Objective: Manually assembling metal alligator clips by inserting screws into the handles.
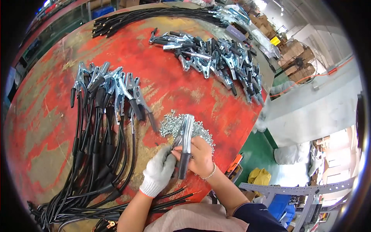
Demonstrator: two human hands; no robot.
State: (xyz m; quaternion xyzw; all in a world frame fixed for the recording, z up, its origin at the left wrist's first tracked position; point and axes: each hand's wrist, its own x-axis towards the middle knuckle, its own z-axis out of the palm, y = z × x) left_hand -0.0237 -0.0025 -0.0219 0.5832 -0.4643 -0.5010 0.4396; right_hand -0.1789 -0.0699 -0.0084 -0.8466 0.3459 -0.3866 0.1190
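Between my two hands, upright over the table's near side, is a metal spring clamp (188, 133) with black handle sleeves. My left hand (159, 169), in a white knit glove with grey fingertips, closes its fingers at the clamp's left side. Bare, with a beaded bracelet at the wrist, my right hand (200, 157) grips the clamp from the right. Just behind the hands lies a pile of small silver screws (172, 123). Whether the left fingers also hold a screw or cable end is hidden.
Black cables (92, 149) with clamps on their ends lie bundled at the left. A heap of loose clamps (220, 58) covers the far right of the red, worn table (127, 50). More black cables (154, 14) lie along the far edge. A fan (296, 61) stands beyond the table.
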